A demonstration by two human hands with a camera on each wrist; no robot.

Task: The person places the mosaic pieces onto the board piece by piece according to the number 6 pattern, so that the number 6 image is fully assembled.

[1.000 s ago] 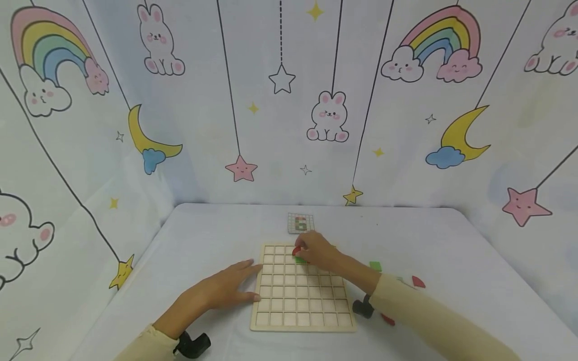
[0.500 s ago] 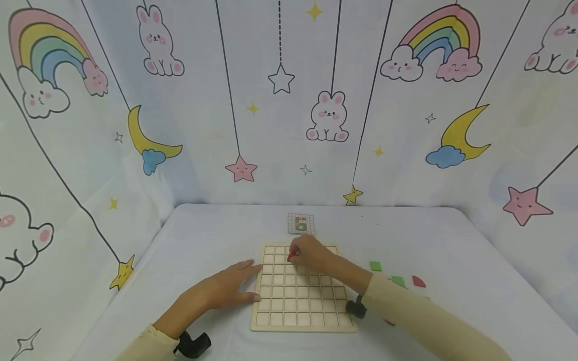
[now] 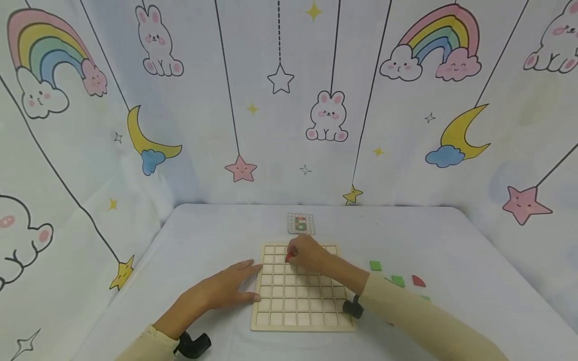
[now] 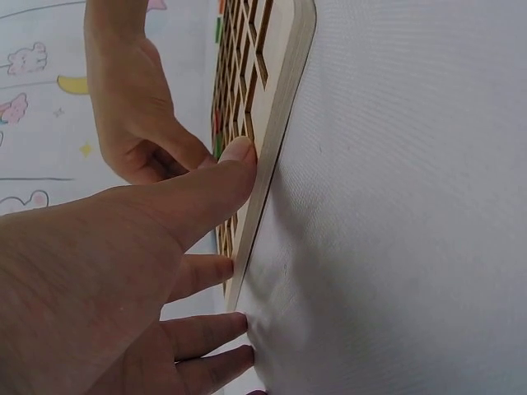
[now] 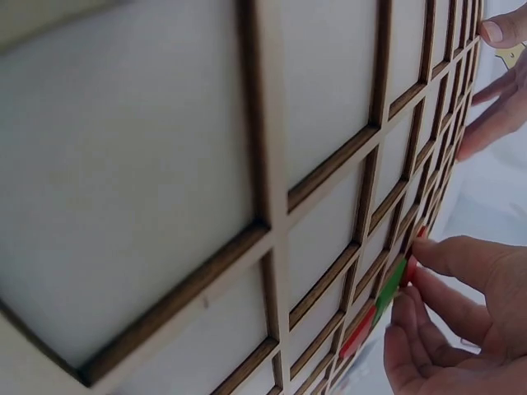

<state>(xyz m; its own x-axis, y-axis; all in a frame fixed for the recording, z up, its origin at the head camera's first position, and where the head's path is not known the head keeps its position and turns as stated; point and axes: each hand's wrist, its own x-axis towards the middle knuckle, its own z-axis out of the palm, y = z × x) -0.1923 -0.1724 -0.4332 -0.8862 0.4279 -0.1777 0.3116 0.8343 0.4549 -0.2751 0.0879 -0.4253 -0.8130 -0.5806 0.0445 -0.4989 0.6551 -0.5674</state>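
thumb and fingertips of my right hand (image 3: 308, 254) pinch a small red piece (image 3: 289, 257) at the far part of the board (image 3: 302, 329), a little left of its middle; most of that piece hides behind my fingers, so i cannot tell its whole shape or whether it touches the grid; i judge it light, stiff and thin, apt to slip if its faces are smooth, and best taken by opposite edges; my left hand (image 3: 230, 286) is unclenched and grasps nothing, its thumb resting on the left rim and its fingertips spread along that edge.

the board looks like pale wood, flat and rigid, probably light enough to slide on cloth, so its rim is the place to steady it; raised bars with dark brown sides part it into square cells; in the right wrist view a green piece (image 5: 387, 292) and a second red piece (image 5: 357, 332) lie on the grid near my right fingers, though how they sit is too small to tell; on the white cloth (image 3: 217, 230), right of the board, lie flat green squares (image 3: 376, 265) and a loose red piece (image 3: 418, 281) with one rounded side; beyond the far edge lies a printed card (image 3: 300, 223), finely gridded, thin and likely bendable.
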